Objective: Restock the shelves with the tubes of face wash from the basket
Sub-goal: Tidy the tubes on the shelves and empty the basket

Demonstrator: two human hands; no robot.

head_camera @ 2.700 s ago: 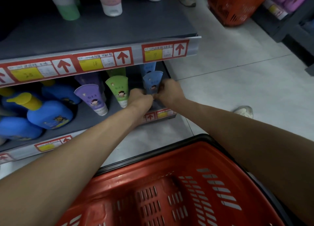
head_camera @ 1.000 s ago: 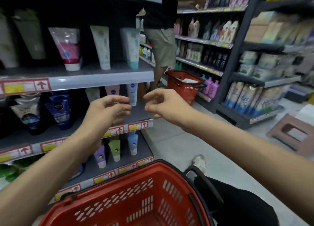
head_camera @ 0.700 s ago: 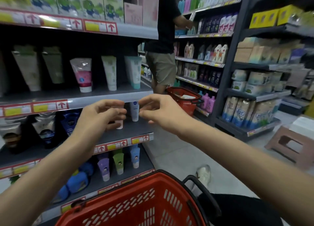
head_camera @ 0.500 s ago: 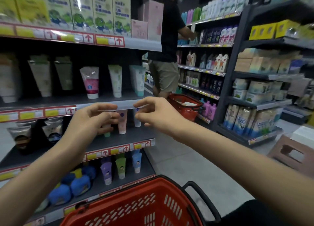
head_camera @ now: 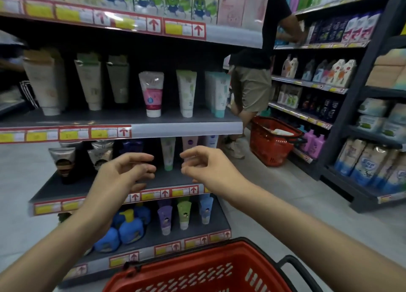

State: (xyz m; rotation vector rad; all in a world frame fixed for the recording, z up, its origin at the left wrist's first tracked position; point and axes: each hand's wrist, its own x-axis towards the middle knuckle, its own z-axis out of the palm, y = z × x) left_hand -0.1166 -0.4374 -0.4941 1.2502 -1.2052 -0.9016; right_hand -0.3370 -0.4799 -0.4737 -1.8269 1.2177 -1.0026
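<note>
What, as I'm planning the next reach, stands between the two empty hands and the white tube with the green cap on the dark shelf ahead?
Nothing visible does. The left hand and right hand, both empty, flank the white tube with the green cap in this view. A pale pink tube stands just to its right.

Left hand (head_camera: 125, 171) and right hand (head_camera: 202, 166), fingers loosely curled and empty, before the middle shelf (head_camera: 66, 188); red basket (head_camera: 197, 272) below, green-capped tube (head_camera: 168, 153) between them.
</note>
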